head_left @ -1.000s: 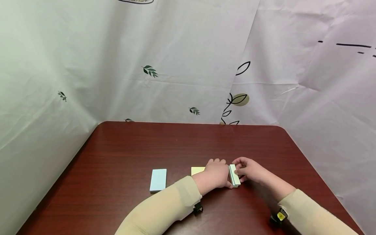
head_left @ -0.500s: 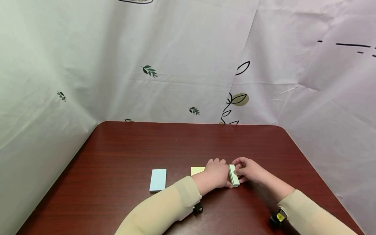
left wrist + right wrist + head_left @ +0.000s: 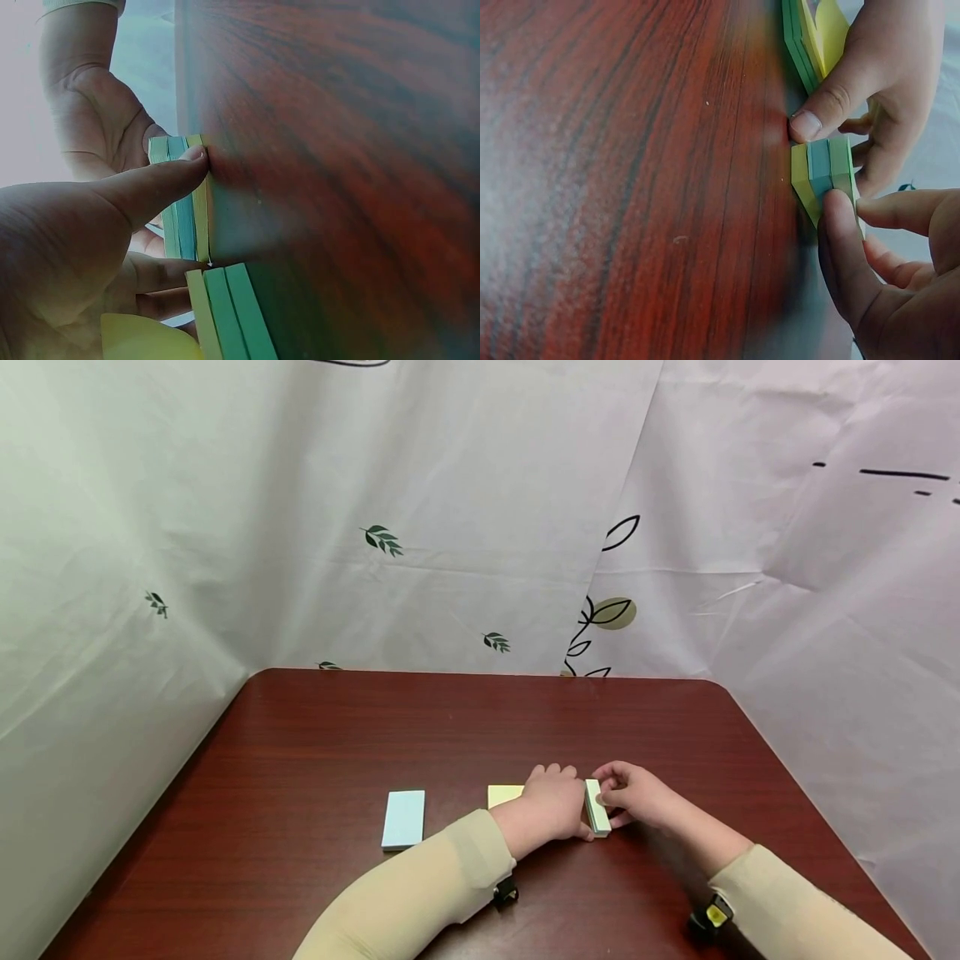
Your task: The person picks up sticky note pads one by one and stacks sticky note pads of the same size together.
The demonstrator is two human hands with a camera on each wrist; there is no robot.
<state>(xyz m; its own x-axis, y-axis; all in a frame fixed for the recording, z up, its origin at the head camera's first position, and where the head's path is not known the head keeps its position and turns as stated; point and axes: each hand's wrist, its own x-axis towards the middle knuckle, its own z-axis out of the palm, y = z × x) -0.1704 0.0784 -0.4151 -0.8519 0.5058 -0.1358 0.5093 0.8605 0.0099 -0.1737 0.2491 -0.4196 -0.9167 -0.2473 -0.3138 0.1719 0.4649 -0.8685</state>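
Note:
A stack of narrow sticky note pads (image 3: 597,810) stands on the table between the hands. Yellow is lowest, blue in the middle and light green on top in the right wrist view. My right hand (image 3: 636,795) pinches the stack from its right side, thumb (image 3: 840,225) on the near end. From the other side my left hand (image 3: 553,803) holds it, thumb (image 3: 176,176) across the near end and fingers partly hidden behind. Beneath the left forearm and hand, a yellow-topped stack of pads (image 3: 504,795) shows in part, with green pads (image 3: 236,307) under the yellow.
A light blue pad stack (image 3: 403,820) lies further left on the dark red wooden table (image 3: 450,727). A patterned white cloth (image 3: 450,510) hangs behind the table and along both sides. The left forearm (image 3: 420,885) reaches across the table's front.
The top pad has shifted slightly left, and its edges now line up with the pads below. Both hands have stayed almost in place.

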